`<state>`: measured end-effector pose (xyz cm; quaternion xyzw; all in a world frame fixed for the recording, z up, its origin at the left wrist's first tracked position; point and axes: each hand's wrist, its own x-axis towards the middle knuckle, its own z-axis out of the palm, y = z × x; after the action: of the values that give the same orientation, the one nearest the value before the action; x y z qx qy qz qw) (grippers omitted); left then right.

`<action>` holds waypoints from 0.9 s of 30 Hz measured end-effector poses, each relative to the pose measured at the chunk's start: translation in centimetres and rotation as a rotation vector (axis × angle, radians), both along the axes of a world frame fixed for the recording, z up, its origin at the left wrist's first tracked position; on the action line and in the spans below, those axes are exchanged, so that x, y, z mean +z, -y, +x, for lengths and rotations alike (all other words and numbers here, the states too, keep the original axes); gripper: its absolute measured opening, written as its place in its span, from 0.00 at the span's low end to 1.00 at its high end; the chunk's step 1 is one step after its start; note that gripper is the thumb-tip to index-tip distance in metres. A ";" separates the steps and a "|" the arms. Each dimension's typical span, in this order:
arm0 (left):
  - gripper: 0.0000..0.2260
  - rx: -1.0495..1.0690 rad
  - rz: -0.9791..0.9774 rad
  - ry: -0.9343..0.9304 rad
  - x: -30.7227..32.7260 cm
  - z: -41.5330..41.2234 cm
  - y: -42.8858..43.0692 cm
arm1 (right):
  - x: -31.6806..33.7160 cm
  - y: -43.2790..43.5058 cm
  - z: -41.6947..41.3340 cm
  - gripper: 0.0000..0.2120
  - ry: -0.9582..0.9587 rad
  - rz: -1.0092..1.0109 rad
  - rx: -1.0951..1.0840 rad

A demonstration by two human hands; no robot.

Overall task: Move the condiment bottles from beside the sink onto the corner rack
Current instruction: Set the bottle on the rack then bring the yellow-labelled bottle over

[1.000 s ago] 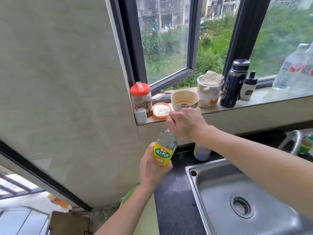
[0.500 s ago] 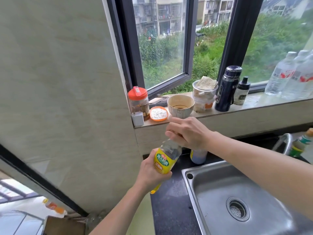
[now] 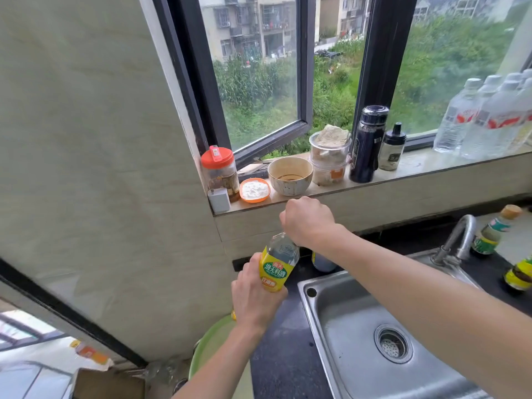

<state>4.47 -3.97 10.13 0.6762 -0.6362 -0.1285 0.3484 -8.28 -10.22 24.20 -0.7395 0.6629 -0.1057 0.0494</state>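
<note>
Yellow-labelled bottle (image 3: 277, 266): clear plastic, tilted, held above the dark counter left of the steel sink (image 3: 357, 335). Left hand (image 3: 254, 298) wraps the label to steady it; right hand (image 3: 309, 221) fisted over the neck, cap hidden, likely tightening. Smaller bottle (image 3: 322, 262) stands behind. Rack unseen.

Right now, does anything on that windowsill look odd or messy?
Yes. The bowl on the windowsill has a dark residue ring inside, as if left unwashed. Beside it, the orange lid lies upturned, holding loose white powder uncovered by the open window.
</note>
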 end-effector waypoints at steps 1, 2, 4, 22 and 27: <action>0.31 0.015 0.004 0.025 -0.1 -0.3 -0.1 | -0.2 0.1 -0.2 0.14 -0.017 0.028 -0.013; 0.31 0.029 0.007 0.052 -0.2 -0.6 -0.2 | -0.3 0.2 -0.3 0.13 -0.028 0.055 -0.025; 0.31 0.053 0.016 0.109 -0.5 -1.0 -0.5 | -0.7 0.4 -0.6 0.12 -0.042 0.119 -0.051; 0.25 -0.469 0.357 -0.419 0.2 2.7 -1.2 | -5.0 -4.7 -1.9 0.25 0.355 -0.096 -0.016; 0.24 -0.707 0.402 -0.323 0.1 0.7 -1.4 | -2.7 -7.9 -4.6 0.20 0.058 -0.081 -0.292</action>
<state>5.18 -2.60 10.20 0.4424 -0.7283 -0.4653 0.2395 -12.92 -2.29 21.52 -0.6332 0.7570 -0.1598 0.0225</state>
